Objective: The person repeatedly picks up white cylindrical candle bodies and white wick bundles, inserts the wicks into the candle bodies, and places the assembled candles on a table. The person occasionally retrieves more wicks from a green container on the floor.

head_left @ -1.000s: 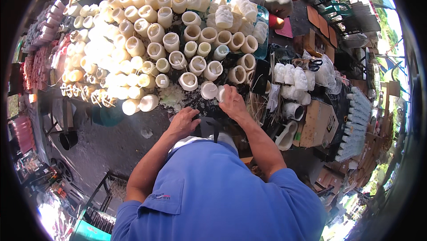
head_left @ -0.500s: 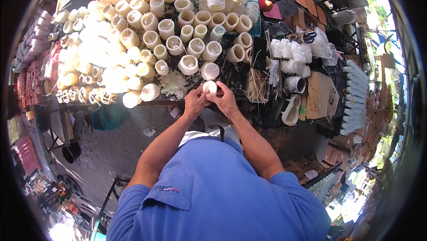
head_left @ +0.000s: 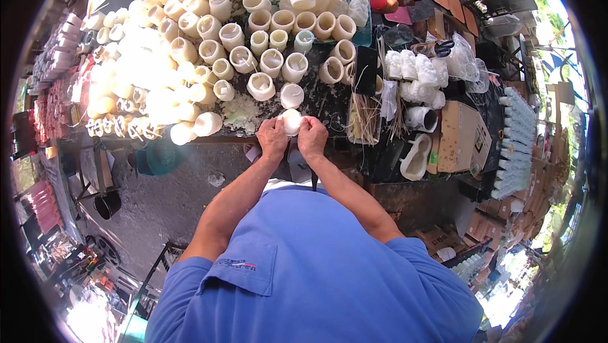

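Note:
A round white wax candle [head_left: 291,123] sits at the table's near edge, between my two hands. My left hand [head_left: 272,137] closes on its left side, thumb against the wax. On the opposite side my right hand [head_left: 313,136] has its fingers curled in against it. Whether the candle rests on the table or is held just off it, I cannot tell. Right behind it stands another white candle [head_left: 292,96]. Farther back is an open-topped wax cup [head_left: 261,87] with a wick showing. Crumbled wax [head_left: 240,114] lies to the left of my hands.
Many cream wax cups [head_left: 220,6] crowd the table's left and back. Right of my hands are a tray of thin sticks [head_left: 363,121], white moulded figures [head_left: 415,68], scissors [head_left: 443,47] and a cardboard box [head_left: 459,134]. Another person's arm [head_left: 383,2] shows at the back.
The candle has turned and shifted slightly left. My right hand has moved from fingers reaching over it to a curled grip at its side. The whole view has shifted slightly.

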`<state>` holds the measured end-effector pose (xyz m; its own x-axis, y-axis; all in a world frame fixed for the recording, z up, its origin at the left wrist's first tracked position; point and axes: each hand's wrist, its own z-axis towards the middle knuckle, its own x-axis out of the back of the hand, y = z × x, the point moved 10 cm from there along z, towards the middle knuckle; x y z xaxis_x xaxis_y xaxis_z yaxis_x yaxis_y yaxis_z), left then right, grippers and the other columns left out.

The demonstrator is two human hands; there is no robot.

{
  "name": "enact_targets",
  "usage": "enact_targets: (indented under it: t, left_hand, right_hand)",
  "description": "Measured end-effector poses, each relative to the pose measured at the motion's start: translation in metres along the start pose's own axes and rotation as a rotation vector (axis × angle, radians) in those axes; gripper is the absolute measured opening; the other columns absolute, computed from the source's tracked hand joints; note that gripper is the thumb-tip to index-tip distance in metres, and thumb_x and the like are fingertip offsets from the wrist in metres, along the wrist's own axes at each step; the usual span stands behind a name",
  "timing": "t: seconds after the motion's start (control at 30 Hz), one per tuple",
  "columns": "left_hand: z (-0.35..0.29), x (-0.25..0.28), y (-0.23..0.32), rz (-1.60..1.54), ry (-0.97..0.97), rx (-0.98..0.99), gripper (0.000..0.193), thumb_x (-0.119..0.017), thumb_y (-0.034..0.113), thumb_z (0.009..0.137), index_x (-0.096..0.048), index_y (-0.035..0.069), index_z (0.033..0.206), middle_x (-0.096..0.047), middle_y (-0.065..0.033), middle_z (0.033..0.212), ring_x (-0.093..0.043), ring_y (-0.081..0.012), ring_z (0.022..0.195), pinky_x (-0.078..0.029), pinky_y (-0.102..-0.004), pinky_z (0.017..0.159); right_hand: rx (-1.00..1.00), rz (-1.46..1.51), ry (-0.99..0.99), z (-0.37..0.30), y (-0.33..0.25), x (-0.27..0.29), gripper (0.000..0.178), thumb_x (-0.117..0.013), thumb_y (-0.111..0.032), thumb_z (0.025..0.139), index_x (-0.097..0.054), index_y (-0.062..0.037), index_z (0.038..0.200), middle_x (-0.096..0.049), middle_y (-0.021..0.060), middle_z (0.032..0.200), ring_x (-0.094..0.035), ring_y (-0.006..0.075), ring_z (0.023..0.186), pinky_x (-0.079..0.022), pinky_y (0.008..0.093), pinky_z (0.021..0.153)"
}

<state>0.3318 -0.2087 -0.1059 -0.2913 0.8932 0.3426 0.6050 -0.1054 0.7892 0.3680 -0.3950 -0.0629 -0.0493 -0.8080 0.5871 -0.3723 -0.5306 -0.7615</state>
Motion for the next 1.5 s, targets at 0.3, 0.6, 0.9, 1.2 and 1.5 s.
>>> enact_targets:
  t: [0.3, 0.6, 0.9, 1.2, 1.5]
  left_hand:
    - [-0.012, 0.005, 0.014, -0.213, -0.017, 0.085, 0.030, -0.074, 0.024, 0.096, -0.079, -0.005, 0.105, -0.064, -0.0140, 0.113, -0.071, -0.0223, 0.083, -0.064, -0.0329, 0.053]
    - [0.013, 0.013, -0.009, 0.074, 0.158, 0.073, 0.033, -0.071, 0.030, 0.098, -0.079, -0.002, 0.101, -0.075, -0.0134, 0.089, -0.071, -0.0255, 0.082, -0.054, -0.0398, 0.071]
    - [0.037, 0.003, -0.004, 0.289, -0.005, -0.010, 0.027, -0.068, 0.026, 0.091, -0.075, -0.001, 0.091, -0.073, -0.0269, 0.095, -0.069, -0.0455, 0.093, -0.053, -0.0517, 0.084]
    - [0.032, -0.004, 0.011, 0.400, -0.074, -0.201, 0.023, -0.066, 0.017, 0.089, -0.073, -0.003, 0.097, -0.071, -0.0287, 0.096, -0.068, -0.0468, 0.093, -0.054, -0.0493, 0.084]
    - [-0.038, -0.017, -0.002, -0.873, -0.426, 0.118, 0.030, -0.058, 0.033, 0.110, -0.062, 0.006, 0.120, -0.067, -0.0026, 0.108, -0.064, -0.0137, 0.102, -0.054, -0.0332, 0.091]
  right_hand:
    - [-0.119, 0.524, -0.063, -0.003, 0.032, -0.028, 0.033, -0.076, -0.023, 0.099, -0.075, 0.0053, 0.116, -0.073, 0.0058, 0.100, -0.065, 0.0128, 0.089, -0.054, 0.0289, 0.084]
    - [0.393, -0.250, 0.076, -0.006, -0.040, -0.001, 0.014, -0.062, -0.009, 0.097, -0.059, 0.0011, 0.088, -0.065, 0.0236, 0.089, -0.065, 0.0462, 0.086, -0.052, 0.0524, 0.078]
    - [0.296, -0.245, -0.163, 0.035, 0.002, -0.013, 0.018, -0.064, -0.012, 0.095, -0.066, 0.0032, 0.086, -0.069, 0.0287, 0.089, -0.067, 0.0498, 0.091, -0.051, 0.0553, 0.077]
    - [0.073, -0.136, -0.341, 0.044, 0.049, -0.033, 0.019, -0.056, -0.012, 0.098, -0.067, 0.0029, 0.095, -0.072, 0.0266, 0.088, -0.072, 0.0471, 0.092, -0.055, 0.0529, 0.077]
    - [0.042, 0.311, -0.557, -0.016, 0.018, -0.006, 0.040, -0.045, -0.031, 0.114, -0.066, 0.0010, 0.123, -0.071, 0.0145, 0.116, -0.068, 0.0235, 0.107, -0.054, 0.0400, 0.096]
